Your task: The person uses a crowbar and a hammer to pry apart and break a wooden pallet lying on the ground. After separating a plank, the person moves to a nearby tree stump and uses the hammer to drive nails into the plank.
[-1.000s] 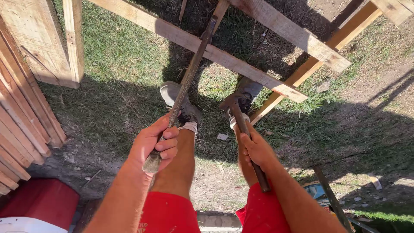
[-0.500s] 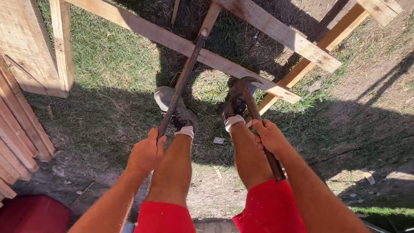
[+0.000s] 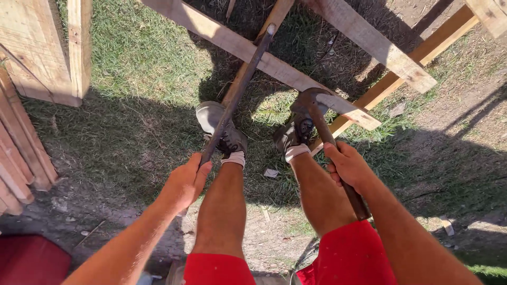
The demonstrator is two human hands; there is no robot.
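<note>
Beyond both your hands a frame of long planks lies across the grass, its boards crossing at angles and its nearest plank end reaching down toward your right hand. Far out past your left hand, more timber stands stacked at the edge of view, and a red object sits below that arm. Between your hands you see your own bare legs in red shorts, with your shoes planted on the ground just ahead of your knuckles. Your left hand is closed around the lower end of a long rusty bar, which slants up and away from it until its tip meets the planks. Your right hand is clamped on the handle of a hammer, the handle end poking out below your fist against your thigh; its curved head sits just above your fingers, touching the nearest plank end beside your right shoe. The two hands are well apart, one outside each leg. A small pale scrap lies on the dirt between your feet.
</note>
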